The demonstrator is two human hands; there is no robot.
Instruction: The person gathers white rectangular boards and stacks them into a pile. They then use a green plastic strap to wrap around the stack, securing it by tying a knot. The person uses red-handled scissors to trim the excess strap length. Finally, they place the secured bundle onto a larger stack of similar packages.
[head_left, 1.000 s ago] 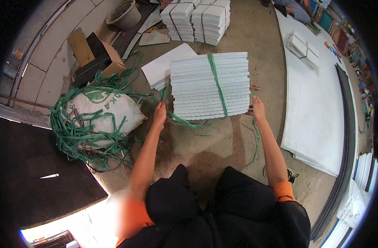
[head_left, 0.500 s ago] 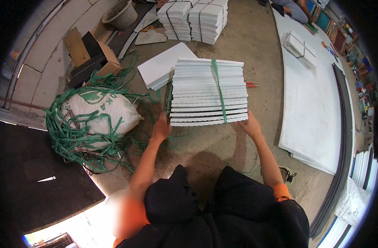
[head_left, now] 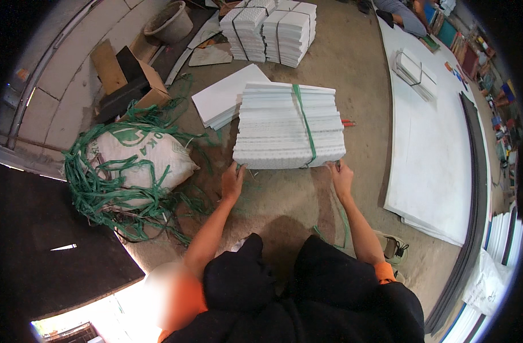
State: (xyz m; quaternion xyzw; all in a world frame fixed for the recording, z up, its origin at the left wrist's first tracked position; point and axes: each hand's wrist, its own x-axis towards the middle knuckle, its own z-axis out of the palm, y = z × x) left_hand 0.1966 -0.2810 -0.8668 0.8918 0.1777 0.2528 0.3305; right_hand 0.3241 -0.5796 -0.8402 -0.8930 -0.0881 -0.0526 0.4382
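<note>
Both hands (head_left: 233, 182) under strapped foam stack (head_left: 273, 128)

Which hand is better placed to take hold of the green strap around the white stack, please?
The right hand, probably: it grips the stack's near edge just beside where the green strap wraps under. The left hand holds the far corner, away from it.
</note>
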